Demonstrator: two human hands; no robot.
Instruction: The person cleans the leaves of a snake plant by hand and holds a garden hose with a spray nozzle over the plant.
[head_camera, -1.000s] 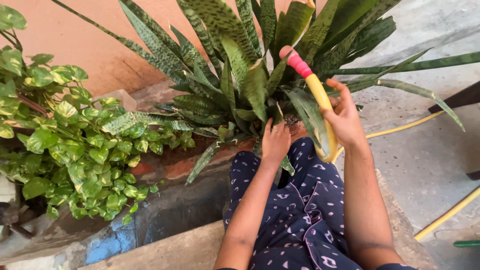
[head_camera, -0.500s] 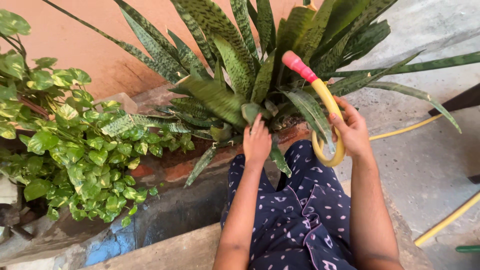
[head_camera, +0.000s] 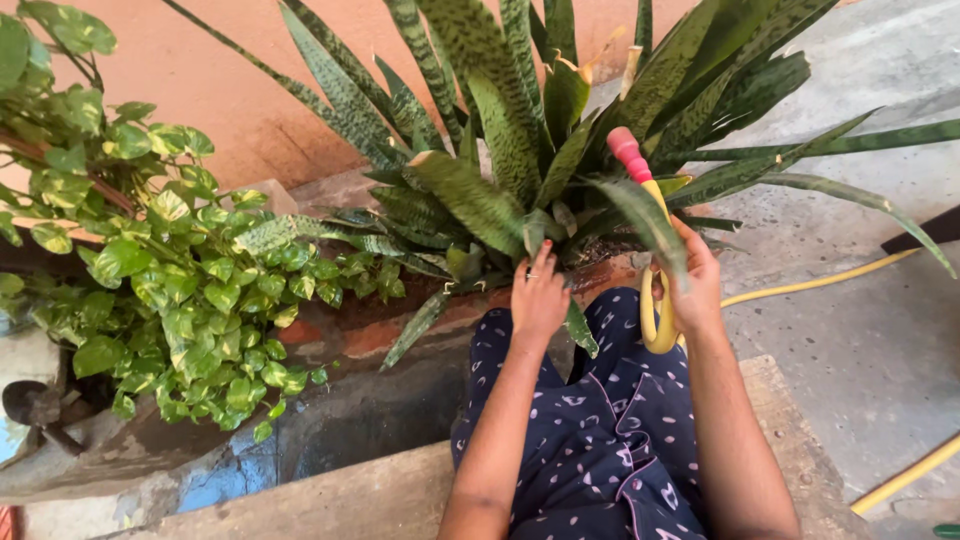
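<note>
outdoor spot, grey concrete floor (head_camera: 860, 330) w/ a terracotta-coloured wall (head_camera: 230, 90) behind. person sits on a concrete ledge (head_camera: 350, 500), knees in dark patterned trousers (head_camera: 610, 420) just below the planter edge (head_camera: 370, 335), which is brick-red & weathered. snake plant (head_camera: 500, 130) fills the top centre, long mottled leaves fanning out over the floor to the right. pothos (head_camera: 190, 280) crowds the left side, spilling over the edge. open room mostly right of the person, on bare floor, where the yellow hose (head_camera: 655, 310) runs off toward the frame edge. left hand (head_camera: 540, 295) at the base of the snake plant, fingers loosely curled, tips touching low leaves; cannot tell if it grips one. right hand (head_camera: 692, 280) closed round the looped hose, pink nozzle (head_camera: 630, 153) pointing up-left into the leaves.
</note>
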